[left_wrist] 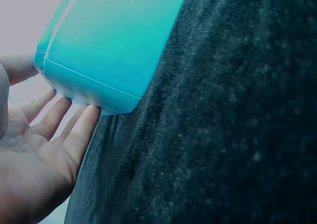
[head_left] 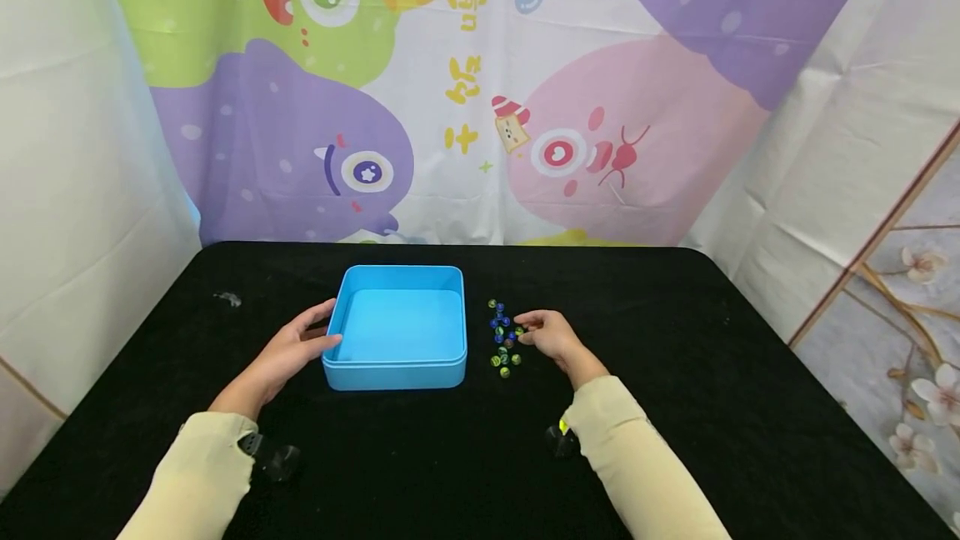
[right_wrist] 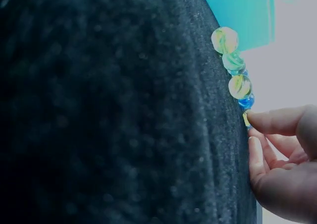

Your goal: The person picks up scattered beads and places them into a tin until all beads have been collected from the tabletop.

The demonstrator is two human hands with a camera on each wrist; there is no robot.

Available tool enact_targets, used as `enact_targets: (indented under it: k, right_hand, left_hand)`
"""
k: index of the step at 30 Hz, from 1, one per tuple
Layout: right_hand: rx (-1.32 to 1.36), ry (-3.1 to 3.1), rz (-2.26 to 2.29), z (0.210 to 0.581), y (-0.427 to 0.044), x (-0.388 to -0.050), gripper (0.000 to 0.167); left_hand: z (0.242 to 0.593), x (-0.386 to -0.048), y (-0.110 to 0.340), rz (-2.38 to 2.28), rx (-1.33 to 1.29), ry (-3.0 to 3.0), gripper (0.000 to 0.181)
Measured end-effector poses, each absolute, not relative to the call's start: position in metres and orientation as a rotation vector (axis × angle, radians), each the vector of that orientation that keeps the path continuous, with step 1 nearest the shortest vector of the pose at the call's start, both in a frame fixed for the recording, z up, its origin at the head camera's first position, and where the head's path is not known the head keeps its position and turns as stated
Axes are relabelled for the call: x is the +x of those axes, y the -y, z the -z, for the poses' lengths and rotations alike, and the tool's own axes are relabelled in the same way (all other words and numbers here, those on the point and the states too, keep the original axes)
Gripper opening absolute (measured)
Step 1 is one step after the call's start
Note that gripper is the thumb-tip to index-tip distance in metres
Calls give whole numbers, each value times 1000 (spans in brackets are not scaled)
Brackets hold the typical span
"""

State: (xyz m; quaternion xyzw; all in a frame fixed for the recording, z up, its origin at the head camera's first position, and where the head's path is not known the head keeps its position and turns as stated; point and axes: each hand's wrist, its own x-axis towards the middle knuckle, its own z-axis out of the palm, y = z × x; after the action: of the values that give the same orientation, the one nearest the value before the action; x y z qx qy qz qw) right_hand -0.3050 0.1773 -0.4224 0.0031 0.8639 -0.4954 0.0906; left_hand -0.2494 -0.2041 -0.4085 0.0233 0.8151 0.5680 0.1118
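A light-blue open box [head_left: 397, 376] stands on the black tabletop. My left hand [head_left: 296, 348] holds its left side, with the thumb at the rim and the fingertips against the outer wall; the left wrist view shows those fingers [left_wrist: 88, 117] on the side of the box [left_wrist: 114, 45]. To the box's right lies a loose cluster of glass marbles [head_left: 501, 338], some blue, some yellow-green. At the cluster's right edge my right hand [head_left: 551, 336] pinches a yellowish marble [right_wrist: 245, 119] between thumb and finger, mostly hidden in the right wrist view. Other marbles [right_wrist: 240, 86] sit just beyond.
Black cloth [head_left: 420, 465] covers the table. A small shiny scrap [head_left: 228, 299] lies at the far left. Behind the table hangs a curtain [head_left: 465, 190] with cartoon figures, and pale cloth walls [head_left: 67, 190] flank the sides.
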Motion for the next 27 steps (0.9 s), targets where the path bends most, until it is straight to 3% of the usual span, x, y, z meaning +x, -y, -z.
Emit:
enact_targets:
  k: [15, 27]
  right_hand:
    - [18, -2683, 1365, 419, -174, -308, 12]
    - [277, -2573, 1703, 422, -171, -305, 23]
  left_hand:
    - [409, -247, 204, -1688, 79, -2391, 68]
    - [408, -247, 202, -1695, 73, -2378, 68]
